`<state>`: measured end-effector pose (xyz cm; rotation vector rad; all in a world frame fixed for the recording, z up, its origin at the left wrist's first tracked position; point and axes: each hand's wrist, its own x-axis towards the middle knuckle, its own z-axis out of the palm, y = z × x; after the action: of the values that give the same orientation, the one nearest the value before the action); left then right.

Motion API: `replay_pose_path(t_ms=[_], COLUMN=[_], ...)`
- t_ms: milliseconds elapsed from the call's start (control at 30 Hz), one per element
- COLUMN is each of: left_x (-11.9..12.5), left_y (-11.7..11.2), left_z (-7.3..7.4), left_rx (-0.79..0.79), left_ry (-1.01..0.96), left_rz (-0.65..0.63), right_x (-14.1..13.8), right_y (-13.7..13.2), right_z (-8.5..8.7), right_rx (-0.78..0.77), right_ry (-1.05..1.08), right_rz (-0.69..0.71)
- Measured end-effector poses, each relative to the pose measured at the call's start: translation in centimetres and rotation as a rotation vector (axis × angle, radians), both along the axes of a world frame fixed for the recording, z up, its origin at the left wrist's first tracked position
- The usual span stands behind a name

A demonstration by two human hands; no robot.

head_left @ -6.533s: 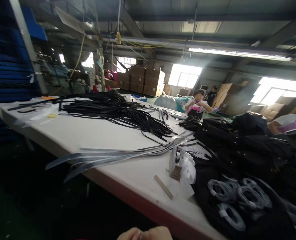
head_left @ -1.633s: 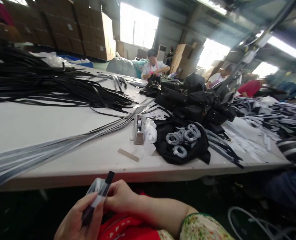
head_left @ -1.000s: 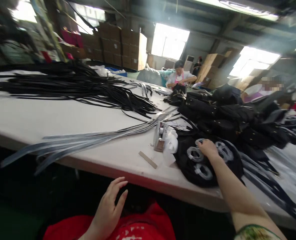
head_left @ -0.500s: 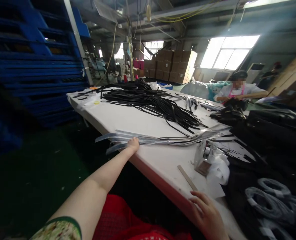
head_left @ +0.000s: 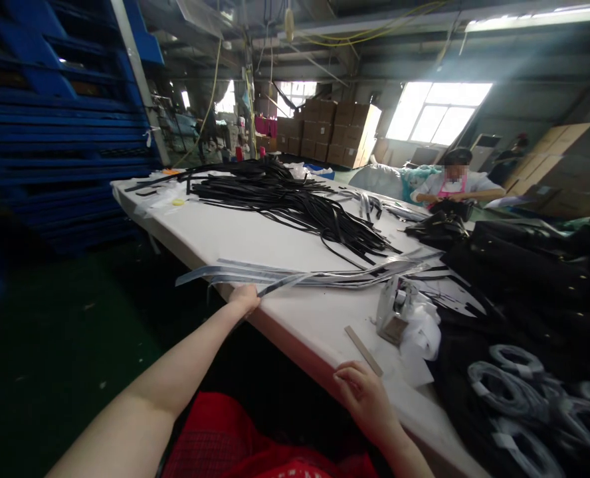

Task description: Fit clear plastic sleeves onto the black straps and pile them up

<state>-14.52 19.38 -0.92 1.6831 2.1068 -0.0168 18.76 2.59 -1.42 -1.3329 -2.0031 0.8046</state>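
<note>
The left hand [head_left: 245,300] is closed on one grey strip [head_left: 279,284] at the near edge of the white table [head_left: 195,232], and the strip runs from the fist up over that edge to join the bundle of grey strips [head_left: 352,277]. The bundle lies across the table, its left ends jutting out past the near edge and its other end reaching toward the black bags [head_left: 519,265] piled at the table's right. Further along the near edge, the right hand [head_left: 365,396] has its fingers loosely curled (whether they close on anything, I cannot tell), just beside a flat tan piece [head_left: 363,350]. Past that piece, in from the edge, sits a small dispenser [head_left: 393,313] with crumpled white sheeting [head_left: 422,330] against its side. To its right, coils tied with white bands [head_left: 504,392] rest on black cloth [head_left: 454,378]. A long heap of black straps [head_left: 280,199] spreads over the table behind the bundle, reaching toward the far left corner. By the far edge a co-worker in a pink apron [head_left: 457,186] bends over black material.
</note>
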Motion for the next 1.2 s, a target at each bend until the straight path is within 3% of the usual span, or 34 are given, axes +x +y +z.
replay_pose_path(t_ms=[133,167,200,300,367,500,633,733,800,833,900,933,1000,1067,1133,1200], left_x=[4.3,5.7,7.1,9.6,9.3,5.3,2.6,2.3,2.3,2.4,2.5,2.7,3.3,4.1,4.7,5.0], left_y=[-5.4,-7.2,-9.0,-13.8,-15.6,-17.5,-19.2,-20.0,-20.3,-20.4,-20.6,-20.6,-20.6,-20.7,-21.0,-21.4], left_z=[1.4,1.3,1.2,0.7,0.8,0.9,1.1,1.0,0.7,0.6,0.7,0.9,1.7,2.4,2.8,2.8], left_rx=[-0.116,-0.155,-0.2,-0.388,-0.579,-0.938,-0.982,-0.921,-0.854,-0.811,-0.737,-0.713,-0.683,-0.665,-0.684,-0.747], left_ry=[-0.26,-0.405,-0.668,-1.19,-1.327,-1.375,-1.373,-1.394,-1.392,-1.389,-1.384,-1.386,-1.408,-1.458,-1.486,-1.467], left_rz=[-0.223,-0.315,-0.408,-0.409,-0.312,-0.252,-0.097,-0.035,0.006,0.032,0.077,0.088,0.08,0.05,0.039,0.05], right_x=[-2.4,-3.1,-3.8,-5.0,-4.9,-3.1,-2.1,-2.1,-2.3,-2.4,-2.9,-3.2,-4.1,-5.0,-5.6,-5.7], right_y=[1.0,1.4,1.7,2.7,3.8,7.9,10.6,10.2,8.9,8.1,6.0,4.8,2.7,1.4,1.4,2.4], right_z=[-0.5,-0.7,-0.8,-0.3,0.5,0.5,-1.6,-1.5,-0.3,0.5,2.4,3.1,3.9,3.8,3.3,2.9], right_rx=[-0.21,-0.302,-0.405,-0.642,-0.623,-0.394,-0.461,-0.585,-0.612,-0.553,-0.293,-0.132,0.088,0.124,0.094,0.109], right_ry=[0.202,0.291,0.389,0.618,0.655,0.757,0.808,0.647,0.3,0.096,-0.188,-0.241,-0.242,-0.276,-0.337,-0.354], right_rz=[0.001,0.027,0.064,0.12,0.012,-0.265,-0.318,-0.296,-0.236,-0.213,-0.134,-0.053,0.245,0.5,0.523,0.436])
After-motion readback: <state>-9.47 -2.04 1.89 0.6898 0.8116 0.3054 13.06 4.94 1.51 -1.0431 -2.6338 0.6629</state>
